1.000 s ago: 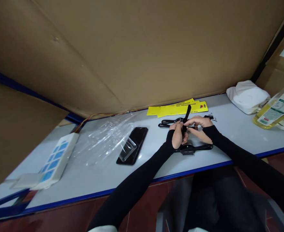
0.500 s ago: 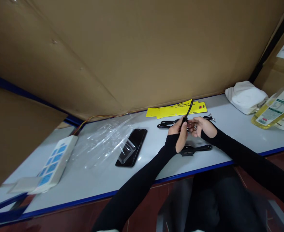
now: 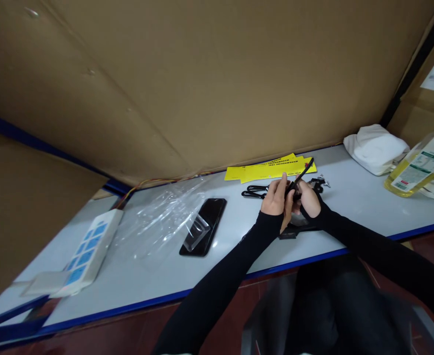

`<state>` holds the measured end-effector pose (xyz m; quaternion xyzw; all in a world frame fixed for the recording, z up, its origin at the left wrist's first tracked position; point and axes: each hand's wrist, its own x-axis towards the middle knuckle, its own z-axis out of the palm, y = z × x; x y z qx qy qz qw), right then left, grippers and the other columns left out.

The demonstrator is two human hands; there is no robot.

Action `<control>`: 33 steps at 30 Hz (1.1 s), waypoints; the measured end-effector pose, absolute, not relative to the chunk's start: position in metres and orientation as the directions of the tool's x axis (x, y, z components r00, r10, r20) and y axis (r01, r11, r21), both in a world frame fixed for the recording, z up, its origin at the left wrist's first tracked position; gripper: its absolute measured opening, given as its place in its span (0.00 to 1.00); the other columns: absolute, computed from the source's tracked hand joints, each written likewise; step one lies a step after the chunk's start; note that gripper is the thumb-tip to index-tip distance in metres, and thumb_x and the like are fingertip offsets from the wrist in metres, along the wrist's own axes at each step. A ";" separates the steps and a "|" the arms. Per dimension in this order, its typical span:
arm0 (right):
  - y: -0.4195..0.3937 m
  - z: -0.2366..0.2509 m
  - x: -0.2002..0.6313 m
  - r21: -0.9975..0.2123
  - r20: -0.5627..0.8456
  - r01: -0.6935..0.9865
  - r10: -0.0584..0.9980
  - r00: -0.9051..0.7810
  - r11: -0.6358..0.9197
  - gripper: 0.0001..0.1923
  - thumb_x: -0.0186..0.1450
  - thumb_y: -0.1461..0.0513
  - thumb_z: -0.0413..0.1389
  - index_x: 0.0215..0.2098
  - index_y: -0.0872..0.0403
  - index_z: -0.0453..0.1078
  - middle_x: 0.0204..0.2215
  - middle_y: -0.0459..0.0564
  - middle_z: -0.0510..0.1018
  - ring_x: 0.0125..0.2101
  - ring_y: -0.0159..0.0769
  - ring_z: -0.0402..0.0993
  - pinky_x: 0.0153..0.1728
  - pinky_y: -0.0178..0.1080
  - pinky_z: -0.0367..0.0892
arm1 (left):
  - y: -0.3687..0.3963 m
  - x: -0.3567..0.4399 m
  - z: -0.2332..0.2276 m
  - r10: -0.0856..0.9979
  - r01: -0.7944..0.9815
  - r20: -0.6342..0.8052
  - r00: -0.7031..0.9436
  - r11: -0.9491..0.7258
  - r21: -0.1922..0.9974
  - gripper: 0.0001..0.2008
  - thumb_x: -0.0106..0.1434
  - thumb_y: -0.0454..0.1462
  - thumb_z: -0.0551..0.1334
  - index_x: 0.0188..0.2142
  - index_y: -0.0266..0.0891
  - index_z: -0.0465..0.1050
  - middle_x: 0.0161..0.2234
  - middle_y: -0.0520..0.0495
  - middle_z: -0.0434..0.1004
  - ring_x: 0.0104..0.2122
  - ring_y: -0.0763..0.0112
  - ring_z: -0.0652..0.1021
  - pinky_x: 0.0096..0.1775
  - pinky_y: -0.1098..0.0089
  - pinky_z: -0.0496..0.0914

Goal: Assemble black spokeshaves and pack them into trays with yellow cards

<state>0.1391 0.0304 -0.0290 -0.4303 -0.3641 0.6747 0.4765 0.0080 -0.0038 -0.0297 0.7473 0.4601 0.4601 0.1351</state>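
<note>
Both hands are together over the right half of the table. My left hand (image 3: pixel 276 199) is closed around a black spokeshave (image 3: pixel 305 171), whose handle sticks up and to the right. My right hand (image 3: pixel 310 199) closes on the same tool from the right; its fingertips and the tool's middle are largely hidden. Below them another black spokeshave (image 3: pixel 288 235) lies on the table, partly covered by the hands. More black tool handles (image 3: pixel 252 194) lie left of my left hand. Beside my right hand are a small black part (image 3: pixel 317 184) and a few silver screws (image 3: pixel 326 184).
Yellow printed cards (image 3: pixel 264 170) lie by the cardboard wall (image 3: pixel 239 88). Clear plastic film (image 3: pixel 157 217) partly covers a black phone (image 3: pixel 204 227). A white power strip (image 3: pixel 91 251) is at left. At right are a white cloth (image 3: pixel 375 148) and a bottle of yellow liquid (image 3: pixel 418 167).
The spokeshave has tilted further right in my hands. My left hand has turned, with fingers pointing up, and my right hand has moved in closer, covering more of the spokeshave below.
</note>
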 end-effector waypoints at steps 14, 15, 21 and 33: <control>0.039 -0.024 0.151 -0.987 -0.153 -0.054 0.988 -0.003 -0.153 0.29 0.66 0.38 0.60 0.26 0.52 0.66 0.16 0.46 0.70 0.13 0.30 0.62 0.13 0.33 0.52 | 0.004 -0.007 -0.020 0.782 0.579 0.620 0.063 -0.534 0.616 0.16 0.78 0.42 0.55 0.51 0.37 0.79 0.45 0.44 0.76 0.21 0.80 0.75 0.31 0.72 0.77; 0.045 -0.028 0.160 -0.997 -0.066 0.024 0.997 0.041 -0.067 0.30 0.66 0.36 0.59 0.25 0.52 0.66 0.17 0.46 0.70 0.15 0.30 0.63 0.15 0.34 0.54 | 0.007 -0.013 -0.018 0.800 0.585 0.596 0.066 -0.515 0.627 0.16 0.78 0.42 0.55 0.50 0.37 0.79 0.43 0.45 0.76 0.20 0.81 0.75 0.31 0.72 0.77; 0.088 -0.039 0.241 -0.542 0.361 0.814 0.933 -0.002 0.212 0.28 0.70 0.41 0.54 0.25 0.52 0.71 0.22 0.48 0.75 0.25 0.34 0.67 0.30 0.38 0.58 | 0.033 -0.057 -0.010 0.839 0.693 0.411 0.358 -0.533 0.486 0.16 0.76 0.43 0.57 0.49 0.39 0.83 0.41 0.44 0.82 0.30 0.70 0.81 0.40 0.68 0.77; 0.090 -0.025 0.261 -0.233 0.117 0.968 0.991 -0.067 0.093 0.16 0.71 0.50 0.56 0.35 0.51 0.78 0.30 0.49 0.81 0.30 0.38 0.72 0.30 0.38 0.58 | 0.048 -0.069 -0.031 0.715 0.628 0.304 0.629 -0.699 0.343 0.15 0.75 0.41 0.58 0.47 0.42 0.84 0.43 0.40 0.85 0.45 0.57 0.80 0.51 0.58 0.75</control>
